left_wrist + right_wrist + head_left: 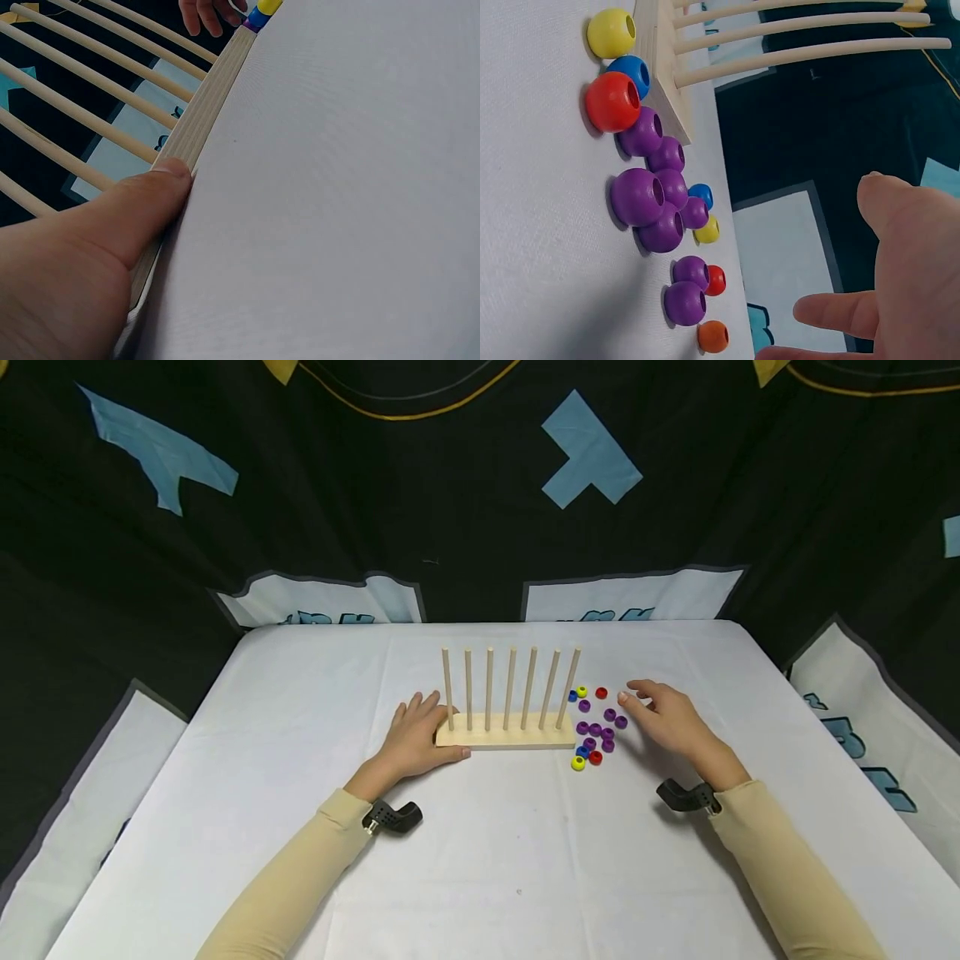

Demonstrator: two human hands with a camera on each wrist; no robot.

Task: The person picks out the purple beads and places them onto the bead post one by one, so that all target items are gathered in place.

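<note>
A pale wooden peg stand with several upright dowels sits on the white table. At its left end my left hand holds the base, the thumb lying along the front face; the fingertips behind are hidden in the left wrist view. By the stand's right end lies a loose group of round holed beads: mostly purple beads, with yellow beads, blue beads, red beads and an orange bead. My right hand hovers just right of them, thumb and fingers apart, holding nothing.
White cloth covers the table, whose far edge lies behind the stand. A black curtain with blue and white patches hangs beyond it. Each wrist carries a small black camera, the left camera and the right camera.
</note>
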